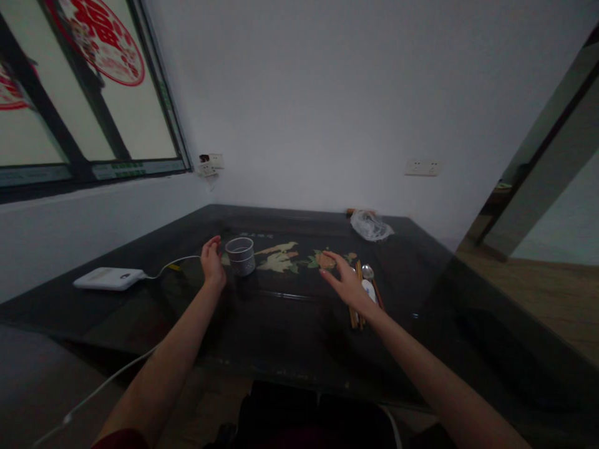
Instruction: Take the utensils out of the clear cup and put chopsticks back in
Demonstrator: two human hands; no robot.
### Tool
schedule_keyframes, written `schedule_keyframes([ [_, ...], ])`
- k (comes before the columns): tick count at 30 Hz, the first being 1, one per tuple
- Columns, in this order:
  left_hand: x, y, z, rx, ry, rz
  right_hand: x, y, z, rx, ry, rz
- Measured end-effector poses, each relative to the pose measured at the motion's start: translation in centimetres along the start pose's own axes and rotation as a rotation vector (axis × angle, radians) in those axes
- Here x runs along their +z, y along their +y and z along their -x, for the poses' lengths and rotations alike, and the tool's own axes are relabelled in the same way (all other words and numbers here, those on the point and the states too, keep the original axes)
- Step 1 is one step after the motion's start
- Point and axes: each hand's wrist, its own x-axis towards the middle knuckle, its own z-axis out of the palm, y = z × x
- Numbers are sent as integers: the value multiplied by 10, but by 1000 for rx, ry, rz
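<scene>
A grey metal cup [242,260] stands upright on the dark table, its mouth facing up. Just left of it is my left hand [213,265], fingers raised and apart, holding nothing; a narrow gap seems to separate hand and cup. My right hand [346,284] reaches over the table with thumb and fingers spread, also holding nothing. Beneath and beside that hand lie wooden chopsticks [359,269], a metal spoon [367,271] and a small white object [369,289]. The right hand and wrist partly cover these utensils.
The glossy black table [290,330] bears a painted bird-and-flower pattern. A white power bank or phone [110,279] with a white cable [171,264] lies at the left. Near the wall sits a crumpled clear plastic bag [371,226]. Sockets [422,167] are on the wall.
</scene>
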Motion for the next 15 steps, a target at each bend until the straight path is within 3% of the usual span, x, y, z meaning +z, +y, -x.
schedule_keyframes([
  [4,-4,-18,-2,-196,-18,103,76,-13,-26,23,-147,-226],
  [6,-6,-24,0,-263,-34,124,120,-12,-39,120,-193,-354],
  [9,-8,-32,5,-308,-17,128,178,-13,-56,301,-155,-466],
  [12,-7,-38,10,-333,-15,112,217,-19,-64,404,-104,-496],
  [15,-5,-42,12,-359,-55,120,234,-28,-65,341,-103,-502],
])
